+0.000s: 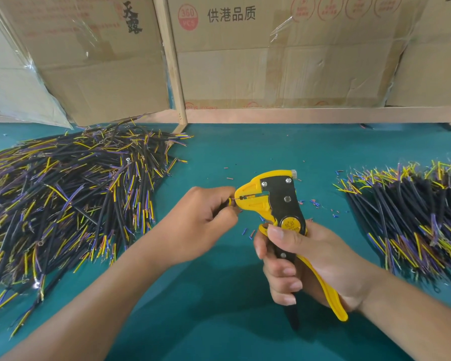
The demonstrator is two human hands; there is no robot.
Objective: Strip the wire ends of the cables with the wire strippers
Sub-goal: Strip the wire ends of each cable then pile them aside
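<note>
The right hand (310, 259) grips the wire strippers (279, 204) by the handles, fingers curled round the black grip and the thumb laid across the yellow pivot cap. The yellow handle runs out behind the palm; the black one points down past the little finger. The tool stands roughly upright above the table, its yellow head turned to the left.

The left hand (201, 217) is closed in a pinch — thumb and fingertips bunched on one cable (230, 201), of which only a short yellow-and-black stub shows beyond the knuckles. That stub meets the mouth of the stripper head, and a thin wire end lies across the jaws, which stand nearly closed on it. How far the blades have bitten cannot be told.

On the left of the green table (245, 149) lies a large loose heap of cables (71, 194) — black sheaths with yellow, blue and purple cores fanned out, some with ring terminals. On the right lies a second pile of cables (414, 212), more orderly, its core ends pointing toward the middle. Small coloured insulation scraps (248, 231) are scattered on the table between and below the hands.

Behind the table stand cardboard boxes (271, 56) with printed characters, set behind a wooden frame (172, 74).
</note>
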